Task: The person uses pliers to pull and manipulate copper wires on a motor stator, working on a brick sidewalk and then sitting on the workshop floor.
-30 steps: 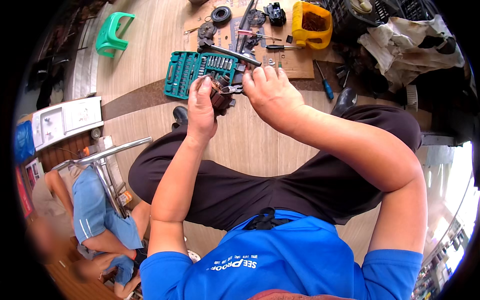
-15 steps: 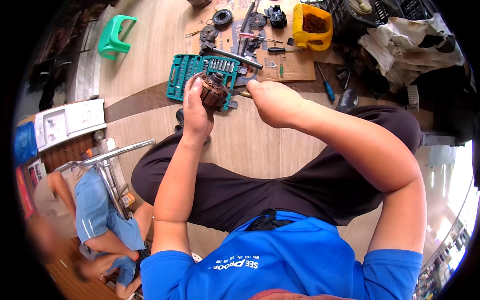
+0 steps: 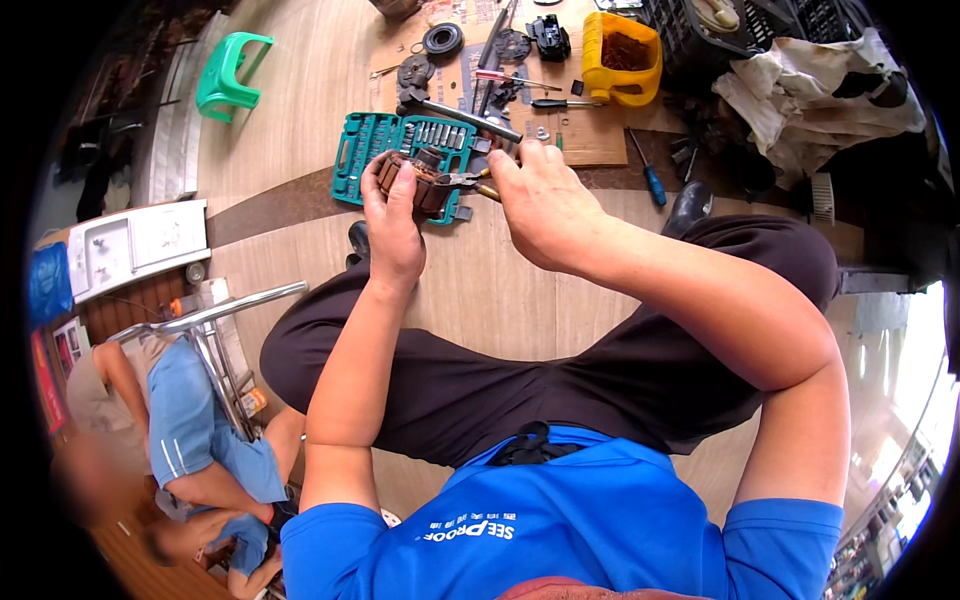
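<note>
My left hand [image 3: 397, 238] grips a round, dark brown motor part [image 3: 430, 196] with ribbed sides and what look like copper windings, thumb on the near side. A pair of pliers [image 3: 462, 181] with yellowish handles is in my right hand [image 3: 545, 208]. Their jaws meet the right side of the motor part, and the handles stand apart. My right fingers partly hide the handles. Below the motor part lies an open green socket set case [image 3: 357, 160] with rows of silver sockets. A long metal bar [image 3: 465, 117] rests just beyond it.
Cardboard [image 3: 600, 148] carries a black ring [image 3: 443, 40], a screwdriver [image 3: 565, 103] and dark parts. A cut yellow jug [image 3: 590, 70] stands at its right, near a blue-handled screwdriver [image 3: 655, 185]. A green stool [image 3: 228, 92] is far left; a person [image 3: 205, 400] sits at left.
The motor part has turned in my left hand. My right fist has loosened and rolled, and the pliers' jaws and spread handles now show against the part.
</note>
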Motion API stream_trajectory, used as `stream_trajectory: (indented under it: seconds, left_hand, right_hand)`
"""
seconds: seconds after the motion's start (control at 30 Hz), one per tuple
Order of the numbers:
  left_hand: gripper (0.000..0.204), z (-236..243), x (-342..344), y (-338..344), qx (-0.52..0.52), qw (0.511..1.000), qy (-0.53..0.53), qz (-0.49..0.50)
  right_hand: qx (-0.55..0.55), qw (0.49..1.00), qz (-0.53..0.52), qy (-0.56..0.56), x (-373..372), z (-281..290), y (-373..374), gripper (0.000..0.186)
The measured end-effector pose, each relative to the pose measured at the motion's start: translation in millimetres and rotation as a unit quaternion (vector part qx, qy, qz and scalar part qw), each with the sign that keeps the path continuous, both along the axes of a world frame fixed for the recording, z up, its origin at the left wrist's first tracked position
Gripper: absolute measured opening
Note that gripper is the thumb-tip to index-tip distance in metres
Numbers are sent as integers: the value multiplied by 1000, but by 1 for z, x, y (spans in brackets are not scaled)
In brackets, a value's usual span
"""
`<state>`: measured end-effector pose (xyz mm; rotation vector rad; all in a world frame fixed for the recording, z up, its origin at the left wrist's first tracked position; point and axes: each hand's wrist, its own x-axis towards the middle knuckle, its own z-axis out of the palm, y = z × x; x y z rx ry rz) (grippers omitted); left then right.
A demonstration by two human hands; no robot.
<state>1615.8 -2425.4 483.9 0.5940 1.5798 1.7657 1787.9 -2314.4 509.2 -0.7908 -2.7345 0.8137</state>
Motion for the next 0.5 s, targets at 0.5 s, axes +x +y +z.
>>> stream_trajectory:
  seconds: [0.5]
  left_hand:
    - [50, 0, 5, -1, -45, 991, 127, 1]
  right_hand:
    - [26, 992, 27, -122, -2, -2, -1, 41]
